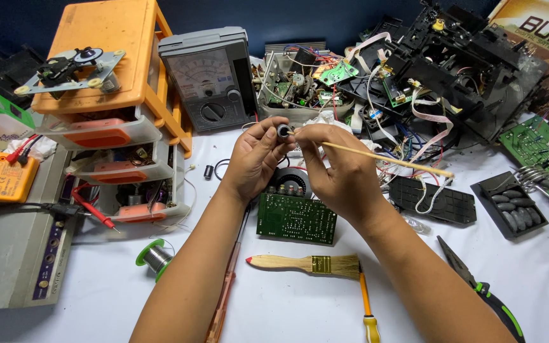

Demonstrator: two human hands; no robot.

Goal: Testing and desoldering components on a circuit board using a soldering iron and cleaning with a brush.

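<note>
The left hand (257,159) pinches a small dark cylindrical part (283,131) between thumb and fingertips, held up just above the green circuit board (297,219). The right hand (338,168) is pressed around a thin wooden stick (382,160), whose near tip meets the open end of the part; the stick's far end points away to the right of the board. Judging by that contact, the work inside the part looks under way, not finished. Nearer the person than the board, a wooden brush (306,263) lies untouched, and a solder spool (155,256) sits to the board's left. Beyond the board stands a grey analog meter (208,79).
</note>
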